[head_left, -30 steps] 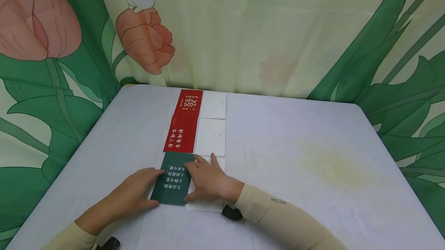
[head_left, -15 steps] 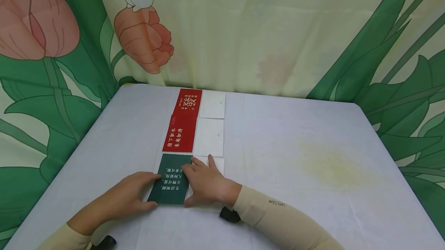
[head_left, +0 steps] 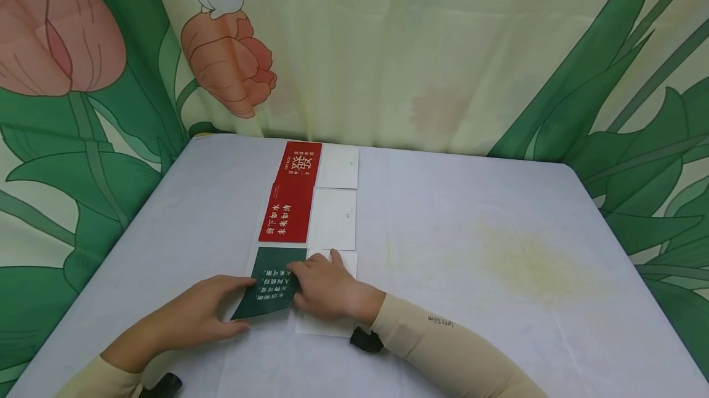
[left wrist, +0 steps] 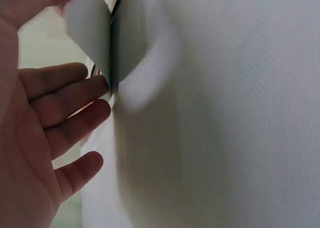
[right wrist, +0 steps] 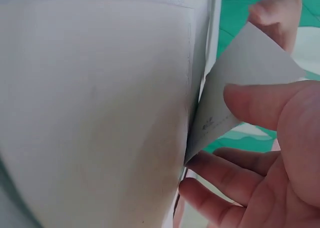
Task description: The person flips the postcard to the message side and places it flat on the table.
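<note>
A dark green card (head_left: 269, 281) with white writing is tilted, its near edge raised and its pale underside (right wrist: 250, 63) showing in the right wrist view. My right hand (head_left: 328, 288) pinches its right edge, thumb against the underside and fingers on the other face. On the card's left, my left hand (head_left: 196, 309) is spread, index fingertip at the left edge and thumb by the near corner. In the left wrist view the fingers (left wrist: 70, 95) lie loosely extended beside the raised card. A white card (head_left: 327, 326) lies partly hidden under my right hand.
Two red cards (head_left: 298, 164) with white writing lie in line beyond the green one. Two white cards (head_left: 333, 218) lie beside them on the right. A white cloth covers the table (head_left: 443, 250); a floral curtain (head_left: 388, 47) hangs behind it.
The green card lay flat before; its near edge is now lifted by my right hand, whose thumb has drawn in under it. My left hand has shifted slightly left.
</note>
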`<state>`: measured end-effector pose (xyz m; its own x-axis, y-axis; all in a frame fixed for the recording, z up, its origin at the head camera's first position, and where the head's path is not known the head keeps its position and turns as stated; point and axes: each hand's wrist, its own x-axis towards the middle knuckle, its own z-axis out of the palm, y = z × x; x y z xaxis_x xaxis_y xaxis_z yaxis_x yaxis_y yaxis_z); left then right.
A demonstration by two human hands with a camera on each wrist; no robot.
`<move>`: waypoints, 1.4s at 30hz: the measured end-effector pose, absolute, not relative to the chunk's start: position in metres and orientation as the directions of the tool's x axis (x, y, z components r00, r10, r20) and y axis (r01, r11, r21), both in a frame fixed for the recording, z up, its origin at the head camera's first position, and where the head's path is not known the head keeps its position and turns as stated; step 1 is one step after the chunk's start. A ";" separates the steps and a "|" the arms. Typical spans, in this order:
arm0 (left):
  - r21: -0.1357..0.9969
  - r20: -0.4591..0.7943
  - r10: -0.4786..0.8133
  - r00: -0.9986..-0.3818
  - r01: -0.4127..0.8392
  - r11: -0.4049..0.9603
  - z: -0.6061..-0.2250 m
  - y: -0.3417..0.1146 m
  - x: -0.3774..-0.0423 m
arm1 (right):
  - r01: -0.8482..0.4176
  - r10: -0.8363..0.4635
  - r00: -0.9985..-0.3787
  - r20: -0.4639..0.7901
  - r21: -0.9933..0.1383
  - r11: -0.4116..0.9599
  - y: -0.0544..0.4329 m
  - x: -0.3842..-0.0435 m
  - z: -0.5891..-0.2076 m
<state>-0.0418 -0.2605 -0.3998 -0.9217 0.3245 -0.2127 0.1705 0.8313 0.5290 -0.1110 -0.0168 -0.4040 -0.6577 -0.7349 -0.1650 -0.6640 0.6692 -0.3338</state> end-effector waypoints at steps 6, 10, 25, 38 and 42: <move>0.504 -0.122 0.289 -0.950 0.191 0.842 -0.400 -0.258 -0.047 | -0.651 -0.732 -0.664 -0.153 -0.363 0.667 -0.015 -0.113 -0.404; 0.495 -0.066 0.231 -0.971 0.169 0.852 -0.398 -0.255 -0.050 | -0.624 -0.743 -0.649 -0.166 -0.442 0.644 -0.014 -0.115 -0.404; 0.501 0.066 0.135 -0.989 0.150 0.852 -0.394 -0.250 -0.055 | -0.579 -0.757 -0.647 -0.092 -0.587 0.566 -0.011 -0.123 -0.401; 0.537 0.375 0.073 -0.924 0.281 0.795 -0.398 -0.252 -0.061 | -0.458 -0.718 -0.695 -0.035 -0.748 0.480 -0.012 -0.128 -0.405; 0.506 0.499 0.071 -0.864 0.357 0.785 -0.399 -0.252 -0.063 | -0.424 -0.705 -0.709 0.013 -0.807 0.411 -0.011 -0.128 -0.406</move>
